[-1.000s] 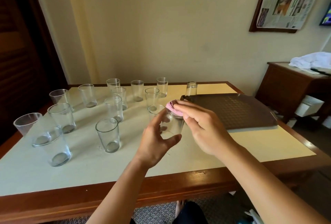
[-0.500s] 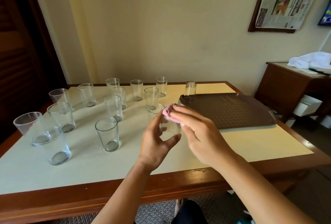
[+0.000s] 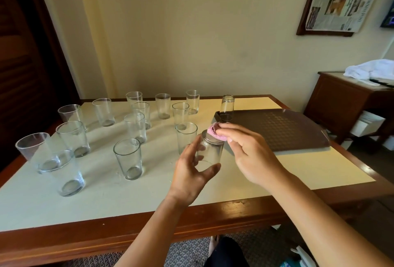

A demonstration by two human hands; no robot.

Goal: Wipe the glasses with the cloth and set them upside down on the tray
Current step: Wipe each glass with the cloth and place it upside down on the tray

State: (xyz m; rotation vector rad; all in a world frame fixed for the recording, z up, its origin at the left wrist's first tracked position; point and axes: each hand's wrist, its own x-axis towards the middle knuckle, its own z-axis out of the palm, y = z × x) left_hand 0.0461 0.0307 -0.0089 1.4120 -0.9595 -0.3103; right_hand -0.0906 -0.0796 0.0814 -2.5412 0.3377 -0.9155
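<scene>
My left hand grips a clear glass held bottom-up above the table, thumb and fingers curled round its wall. My right hand pinches a small pink cloth and presses it onto the glass's upturned base. To the right lies a dark brown tray. One glass stands upside down on the tray's far left corner. Several upright glasses, such as the near one, stand over the left half of the table.
The table has a pale top and a wooden rim. Another upright glass stands just behind my left hand. A wooden side cabinet with white cloth on it stands at the right, beyond the table.
Both hands and the glass have stayed in about the same place. The cloth has shifted slightly over the glass's base as my right hand rubs it.
</scene>
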